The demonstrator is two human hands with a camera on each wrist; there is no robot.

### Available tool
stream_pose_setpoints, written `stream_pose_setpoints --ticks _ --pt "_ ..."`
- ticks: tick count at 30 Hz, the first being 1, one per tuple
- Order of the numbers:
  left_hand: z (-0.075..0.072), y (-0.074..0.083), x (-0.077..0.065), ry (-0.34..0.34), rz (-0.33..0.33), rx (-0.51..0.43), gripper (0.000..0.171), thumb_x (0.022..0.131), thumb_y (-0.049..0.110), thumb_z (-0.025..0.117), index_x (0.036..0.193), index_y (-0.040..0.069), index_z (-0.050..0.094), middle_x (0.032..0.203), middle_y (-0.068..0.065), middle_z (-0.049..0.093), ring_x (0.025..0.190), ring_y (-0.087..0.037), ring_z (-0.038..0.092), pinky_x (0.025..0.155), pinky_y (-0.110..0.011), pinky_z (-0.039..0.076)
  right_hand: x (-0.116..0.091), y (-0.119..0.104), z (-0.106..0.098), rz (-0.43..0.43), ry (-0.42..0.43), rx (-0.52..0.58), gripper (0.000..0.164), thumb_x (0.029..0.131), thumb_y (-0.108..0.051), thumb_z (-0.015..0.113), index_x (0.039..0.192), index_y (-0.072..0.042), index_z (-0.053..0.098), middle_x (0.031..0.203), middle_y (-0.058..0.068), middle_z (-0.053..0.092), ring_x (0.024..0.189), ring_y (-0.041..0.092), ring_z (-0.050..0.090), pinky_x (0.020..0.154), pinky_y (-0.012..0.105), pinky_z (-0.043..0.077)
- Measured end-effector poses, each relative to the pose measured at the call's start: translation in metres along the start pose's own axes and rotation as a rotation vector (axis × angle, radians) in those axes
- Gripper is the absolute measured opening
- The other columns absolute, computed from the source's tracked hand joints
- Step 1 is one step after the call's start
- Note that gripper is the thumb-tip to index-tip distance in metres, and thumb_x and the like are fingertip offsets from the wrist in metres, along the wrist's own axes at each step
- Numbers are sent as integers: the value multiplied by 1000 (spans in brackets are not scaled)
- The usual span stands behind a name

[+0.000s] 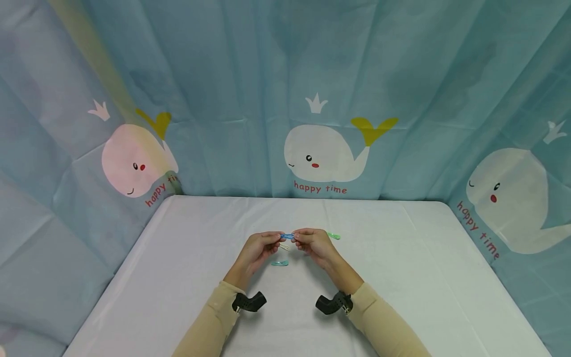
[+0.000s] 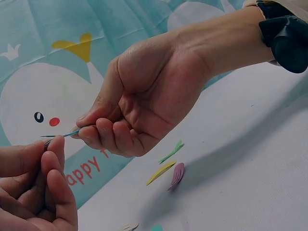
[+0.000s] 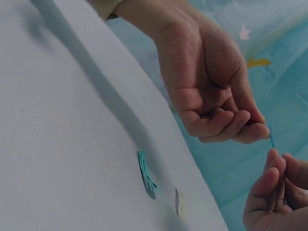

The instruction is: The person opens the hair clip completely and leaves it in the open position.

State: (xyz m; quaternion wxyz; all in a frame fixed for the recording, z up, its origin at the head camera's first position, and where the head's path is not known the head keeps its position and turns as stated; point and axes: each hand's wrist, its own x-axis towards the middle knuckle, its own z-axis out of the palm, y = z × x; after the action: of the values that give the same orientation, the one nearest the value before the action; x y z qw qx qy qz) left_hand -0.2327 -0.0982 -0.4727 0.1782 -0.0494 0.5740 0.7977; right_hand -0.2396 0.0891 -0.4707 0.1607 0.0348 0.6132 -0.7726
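Observation:
A small blue snap hair clip is held level above the table, stretched between my two hands. My left hand pinches one end with thumb and fingertips. At the other end, my right hand pinches it the same way. Edge-on in the left wrist view, the blue hair clip looks thin, and the fingers cover both its ends. Below the hands lies a teal hair clip, and close by is a cream hair clip, partly hidden by the left fingers in the head view.
On the white table beneath the right hand lie a green hair clip, a yellow hair clip and a pink hair clip. A blue curtain with whale prints hangs along the table's back and sides.

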Motion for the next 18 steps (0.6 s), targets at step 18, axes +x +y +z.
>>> stream_pose_setpoints --ticks 18 --pt "2 0 -3 9 7 -8 35 94 3 57 125 -13 54 80 5 71 69 -3 58 66 -16 48 -2 0 1 -8 -22 41 12 93 0 59 101 7 66 71 -2 67 61 6 57 58 17 49"
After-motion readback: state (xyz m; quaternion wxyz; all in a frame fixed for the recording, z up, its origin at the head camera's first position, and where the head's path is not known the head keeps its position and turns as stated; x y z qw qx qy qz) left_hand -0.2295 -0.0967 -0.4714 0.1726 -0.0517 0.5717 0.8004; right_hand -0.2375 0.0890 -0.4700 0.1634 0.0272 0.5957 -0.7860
